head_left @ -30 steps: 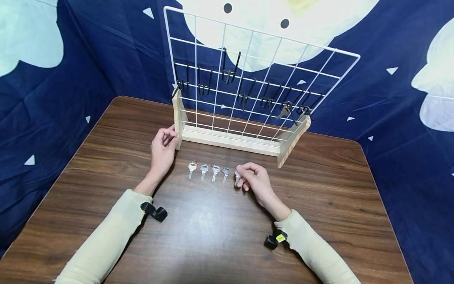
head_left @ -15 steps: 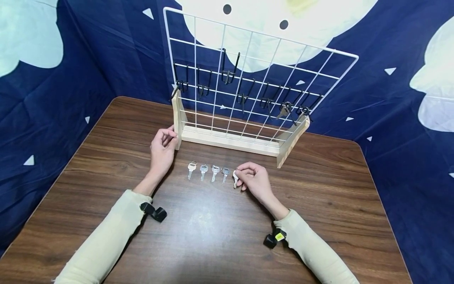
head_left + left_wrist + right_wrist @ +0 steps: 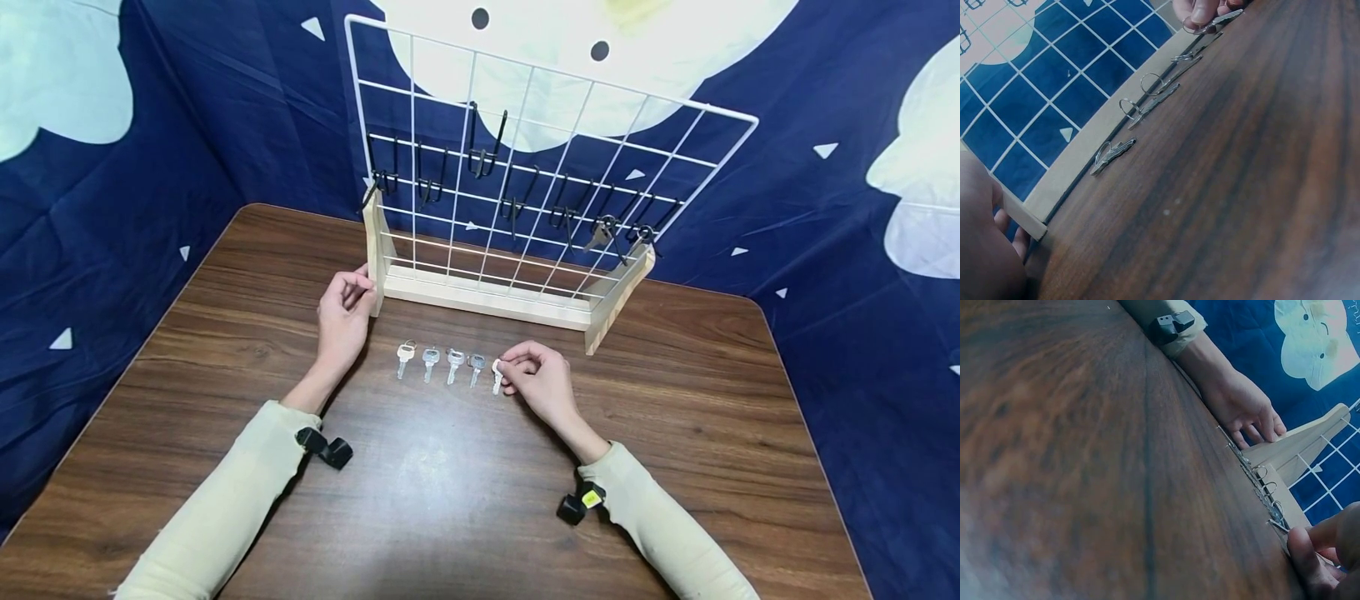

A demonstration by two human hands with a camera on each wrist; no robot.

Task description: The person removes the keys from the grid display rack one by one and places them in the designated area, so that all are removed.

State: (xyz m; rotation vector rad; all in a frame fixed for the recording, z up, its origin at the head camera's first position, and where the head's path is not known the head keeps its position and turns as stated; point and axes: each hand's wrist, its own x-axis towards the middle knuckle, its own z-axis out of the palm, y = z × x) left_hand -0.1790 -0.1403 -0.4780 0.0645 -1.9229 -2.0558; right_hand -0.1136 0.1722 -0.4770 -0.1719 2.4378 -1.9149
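My right hand (image 3: 542, 379) pinches a key (image 3: 497, 379) by its head between thumb and fingers, low over the table. Left of it lie several more keys (image 3: 455, 365) in a row, blades toward me, with split rings at their heads. A white wire grid rack (image 3: 486, 265) stands behind them on wooden feet. My left hand (image 3: 347, 321) grips the rack's left wooden side panel (image 3: 373, 258); in the left wrist view, fingers (image 3: 1020, 241) show beyond the panel. One key (image 3: 600, 235) hangs on a black hook near the rack's right end.
Several black hooks (image 3: 482, 162) jut forward from the grid. The right wooden side panel (image 3: 621, 300) reaches toward me. The brown wooden table (image 3: 435, 500) extends to dark blue cloth walls (image 3: 225, 100) at the back and sides.
My right hand and its key have shifted slightly left, toward the row, and the key's blade now points more toward me. The left hand stays at the rack's panel.
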